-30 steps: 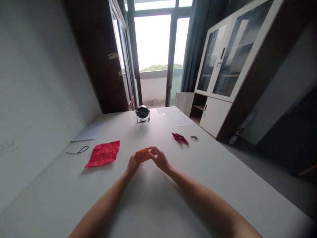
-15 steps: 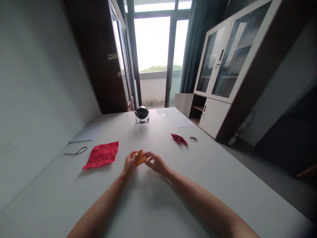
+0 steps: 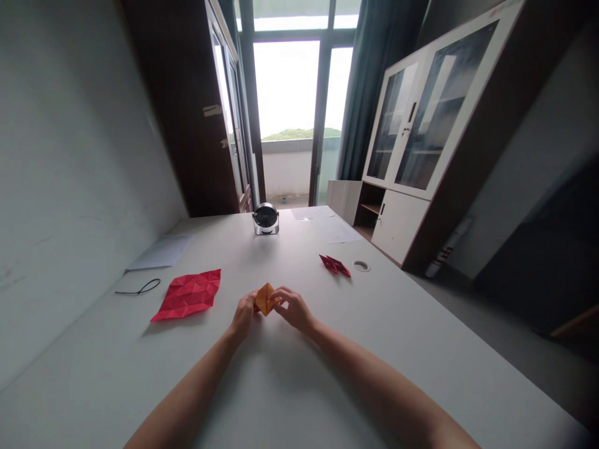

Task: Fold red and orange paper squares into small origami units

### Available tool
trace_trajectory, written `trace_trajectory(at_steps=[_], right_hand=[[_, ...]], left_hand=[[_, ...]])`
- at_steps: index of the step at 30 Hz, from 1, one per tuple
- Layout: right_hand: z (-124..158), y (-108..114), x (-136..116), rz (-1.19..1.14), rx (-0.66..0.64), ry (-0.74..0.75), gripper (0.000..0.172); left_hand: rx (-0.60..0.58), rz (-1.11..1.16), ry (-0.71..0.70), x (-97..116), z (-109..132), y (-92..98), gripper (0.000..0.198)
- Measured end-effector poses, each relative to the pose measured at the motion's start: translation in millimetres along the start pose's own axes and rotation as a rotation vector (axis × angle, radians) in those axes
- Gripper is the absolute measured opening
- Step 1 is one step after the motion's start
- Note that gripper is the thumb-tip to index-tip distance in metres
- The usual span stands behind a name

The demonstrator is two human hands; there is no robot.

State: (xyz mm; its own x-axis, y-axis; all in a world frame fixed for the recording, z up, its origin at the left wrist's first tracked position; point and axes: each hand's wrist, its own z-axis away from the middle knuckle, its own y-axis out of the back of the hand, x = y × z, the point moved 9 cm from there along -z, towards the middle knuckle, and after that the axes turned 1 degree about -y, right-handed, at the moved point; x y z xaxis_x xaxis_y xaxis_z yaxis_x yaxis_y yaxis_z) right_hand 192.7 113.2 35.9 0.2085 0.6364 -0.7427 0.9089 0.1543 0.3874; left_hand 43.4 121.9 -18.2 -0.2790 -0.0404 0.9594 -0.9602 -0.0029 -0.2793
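Note:
Between my two hands is a small piece of folded orange paper point(image 3: 265, 300), diamond-shaped with a crease down its middle. My left hand point(image 3: 244, 315) grips its left side, fingers closed. On the right, my right hand point(image 3: 292, 308) pinches the paper's edge between thumb and fingers. To the left lies a red sheet of paper point(image 3: 189, 294) covered in fold creases, spread out on the white table point(image 3: 285, 386). Folded dark red paper pieces point(image 3: 334, 265) rest farther off to the right.
A round black device on a silver stand point(image 3: 266, 219) sits toward the table's far edge. A black cable tie point(image 3: 140, 289) and white sheets point(image 3: 161, 251) lie at the left. Beside the red pieces is a round cable hole point(image 3: 362, 266). A glass-door cabinet point(image 3: 412, 125) stands at right.
The orange paper has turned and now shows a diamond face with a centre crease. My right fingers have come onto its right side. The view has shifted slightly.

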Motion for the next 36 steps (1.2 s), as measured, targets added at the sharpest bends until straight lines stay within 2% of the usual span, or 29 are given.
trace_trajectory(at_steps=[5,9,13,21,25,31,36], right_hand=[[-1,8,17,-0.037,0.067,-0.079,0.010],[0,10,35,-0.073,0.103,-0.169,0.022],[4,10,47,-0.100,0.137,-0.251,0.032],[8,9,59,-0.194,0.143,-0.316,0.036],[8,7,61,-0.227,0.138,-0.320,0.036],[9,8,56,-0.191,0.139,-0.297,0.033],[9,11,52,-0.138,0.147,-0.300,0.036]], left_hand=[[-0.030,-0.039,0.026,-1,-1,-2.3,0.054],[-0.094,-0.094,-0.052,9,0,-5.8,0.061],[-0.107,-0.196,-0.134,19,1,-5.8,0.056],[-0.083,-0.487,-0.250,35,11,-9.5,0.039],[-0.030,-0.498,-0.270,44,13,-5.1,0.033],[-0.040,-0.496,-0.287,45,13,-6.5,0.039],[-0.018,-0.531,-0.300,48,15,-5.6,0.032]])
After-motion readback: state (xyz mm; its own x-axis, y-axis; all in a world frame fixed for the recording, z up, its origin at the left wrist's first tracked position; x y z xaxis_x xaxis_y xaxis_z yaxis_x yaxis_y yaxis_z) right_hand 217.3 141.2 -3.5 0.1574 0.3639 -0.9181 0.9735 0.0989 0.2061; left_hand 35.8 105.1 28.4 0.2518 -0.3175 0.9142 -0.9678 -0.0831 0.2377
